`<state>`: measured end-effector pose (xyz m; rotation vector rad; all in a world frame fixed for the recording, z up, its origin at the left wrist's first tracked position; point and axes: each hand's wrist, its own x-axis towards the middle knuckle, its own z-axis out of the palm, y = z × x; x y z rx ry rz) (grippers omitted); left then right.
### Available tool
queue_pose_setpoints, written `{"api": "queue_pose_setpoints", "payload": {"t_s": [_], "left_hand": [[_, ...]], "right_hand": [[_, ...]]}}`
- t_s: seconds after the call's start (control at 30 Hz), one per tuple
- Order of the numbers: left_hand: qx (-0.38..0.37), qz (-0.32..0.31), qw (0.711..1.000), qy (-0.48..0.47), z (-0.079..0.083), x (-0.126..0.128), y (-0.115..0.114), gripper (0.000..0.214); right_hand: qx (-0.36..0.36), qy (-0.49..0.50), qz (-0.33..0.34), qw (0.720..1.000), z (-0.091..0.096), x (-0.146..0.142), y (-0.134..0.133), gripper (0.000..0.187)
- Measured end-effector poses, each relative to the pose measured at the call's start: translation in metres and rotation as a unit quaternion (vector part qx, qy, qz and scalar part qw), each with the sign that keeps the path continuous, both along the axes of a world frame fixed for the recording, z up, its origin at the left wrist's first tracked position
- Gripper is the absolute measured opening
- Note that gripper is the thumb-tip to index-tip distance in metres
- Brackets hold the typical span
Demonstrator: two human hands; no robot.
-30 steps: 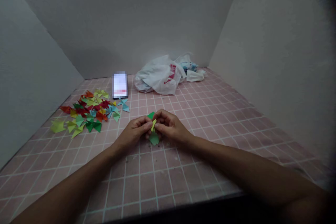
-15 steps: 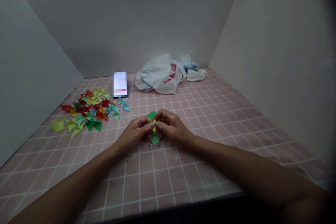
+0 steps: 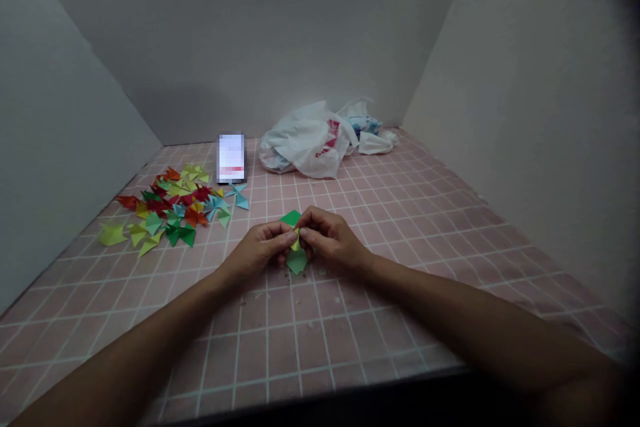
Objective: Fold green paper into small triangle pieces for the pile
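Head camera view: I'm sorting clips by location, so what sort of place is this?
Probably a small indoor workspace, perhaps a partitioned tabletop: plain grey walls enclose the back and sides of a pink grid-patterned surface, and many colourful folded papers lie on it at left.

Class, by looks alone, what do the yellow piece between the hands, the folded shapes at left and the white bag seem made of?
Yellow piece: probably paper, finish too small to judge; it looks narrow and folded. Folded shapes: likely matte paper, from their sharp creases and pointed corners. White bag: probably plastic, perhaps satiny, from its crumpled, translucent look.
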<state>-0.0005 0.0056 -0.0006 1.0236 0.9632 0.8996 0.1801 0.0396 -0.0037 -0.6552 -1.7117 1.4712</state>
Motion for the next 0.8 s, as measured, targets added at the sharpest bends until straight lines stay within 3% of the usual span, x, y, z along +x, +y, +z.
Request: {"api": "queue_pose_setpoints", "payload": {"t_s": [0.27,0.43,0.6,0.8], "left_hand": [[0.002,-0.013,1.0,-0.001,-0.0025,-0.0012,0.0005,0.03],[-0.003,-0.011,1.0,0.02,-0.0027,-0.0013,0.0004,0.033],[0.01,-0.014,0.998,0.055,-0.0016,-0.001,-0.0002,0.034],[0.021,-0.008,0.998,0.054,0.0007,-0.0017,-0.0002,0.035]], "right_hand": [[-0.042,0.026,0.013,0.999,-0.002,-0.0005,0.0024,0.022],[-0.043,-0.03,0.04,0.998,-0.0045,0.0005,0.0044,0.039],[-0.09,-0.027,0.052,0.994,-0.0064,-0.0012,0.0034,0.039],[-0.074,-0.004,0.01,0.997,-0.0023,-0.0028,0.0017,0.037]]}}
